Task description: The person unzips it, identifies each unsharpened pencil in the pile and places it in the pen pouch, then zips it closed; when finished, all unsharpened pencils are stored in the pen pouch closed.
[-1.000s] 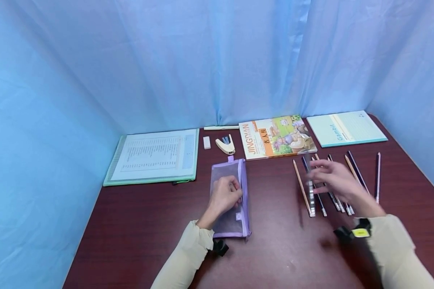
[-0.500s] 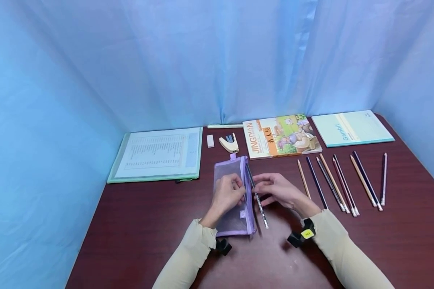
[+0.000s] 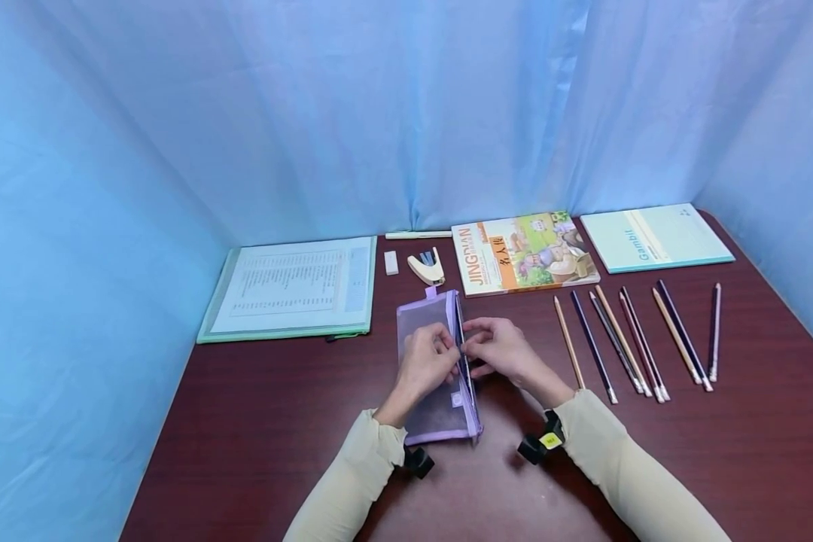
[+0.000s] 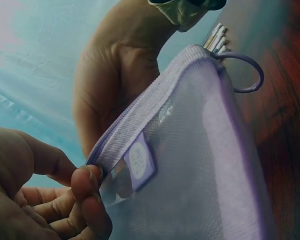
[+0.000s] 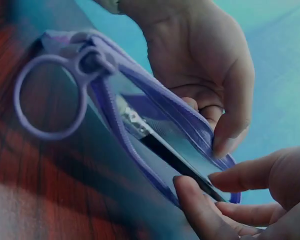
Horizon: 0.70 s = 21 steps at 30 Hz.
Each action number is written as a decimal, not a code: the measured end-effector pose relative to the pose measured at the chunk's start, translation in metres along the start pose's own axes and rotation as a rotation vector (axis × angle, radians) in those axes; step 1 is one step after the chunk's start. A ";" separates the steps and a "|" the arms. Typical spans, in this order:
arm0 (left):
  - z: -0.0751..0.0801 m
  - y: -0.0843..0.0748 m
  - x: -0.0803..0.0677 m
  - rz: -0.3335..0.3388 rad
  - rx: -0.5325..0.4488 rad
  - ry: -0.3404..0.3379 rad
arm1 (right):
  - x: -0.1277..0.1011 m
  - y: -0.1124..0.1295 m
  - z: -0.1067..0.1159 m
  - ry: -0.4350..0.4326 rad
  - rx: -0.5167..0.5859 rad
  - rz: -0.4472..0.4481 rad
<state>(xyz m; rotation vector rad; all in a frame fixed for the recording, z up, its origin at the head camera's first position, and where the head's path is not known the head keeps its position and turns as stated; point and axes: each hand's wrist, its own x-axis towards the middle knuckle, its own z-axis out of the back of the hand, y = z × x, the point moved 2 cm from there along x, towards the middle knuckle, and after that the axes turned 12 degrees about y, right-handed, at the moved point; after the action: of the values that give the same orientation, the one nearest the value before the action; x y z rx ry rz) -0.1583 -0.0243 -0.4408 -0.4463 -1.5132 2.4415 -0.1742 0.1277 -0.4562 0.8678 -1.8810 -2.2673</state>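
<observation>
A purple mesh pencil case (image 3: 430, 418) lies on the table with its zipped side parted. My left hand (image 3: 428, 357) pinches one edge of that opening between thumb and fingers, clearly seen in the left wrist view. Inside the mouth of the case is a dark pencil (image 5: 162, 151) with a patterned, silvery eraser end towards the ring zip pull (image 5: 25, 100). My right hand (image 3: 504, 350) holds this pencil by its far part, thumb and fingers reaching into the opening. The pencil's tip is hidden by the fingers and case.
Several pencils (image 3: 595, 346) lie spread to the right. Behind are an eraser (image 3: 391, 263), a cream stapler-like item (image 3: 425, 269), a white pen (image 3: 418, 235), a book (image 3: 525, 252) and a notebook (image 3: 657, 237). At the left lies a document folder (image 3: 287, 286).
My right hand has come left from the loose pencils, carrying the dark pencil to the case and into its opening. The left hand keeps its hold on the edge.
</observation>
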 end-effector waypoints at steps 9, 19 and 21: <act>-0.001 0.002 -0.001 -0.001 -0.035 0.001 | -0.023 0.002 0.018 0.000 -0.085 0.053; -0.002 0.003 -0.001 -0.011 -0.030 0.001 | -0.069 -0.003 0.108 -0.169 -0.403 0.076; -0.002 0.004 -0.001 -0.018 -0.025 0.001 | -0.082 -0.006 0.138 -0.231 -0.518 0.053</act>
<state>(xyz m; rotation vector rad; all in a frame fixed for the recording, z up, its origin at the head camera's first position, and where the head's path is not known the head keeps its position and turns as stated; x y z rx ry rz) -0.1570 -0.0242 -0.4450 -0.4362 -1.5428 2.4109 -0.1672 0.2832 -0.4188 0.4907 -1.2460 -2.7186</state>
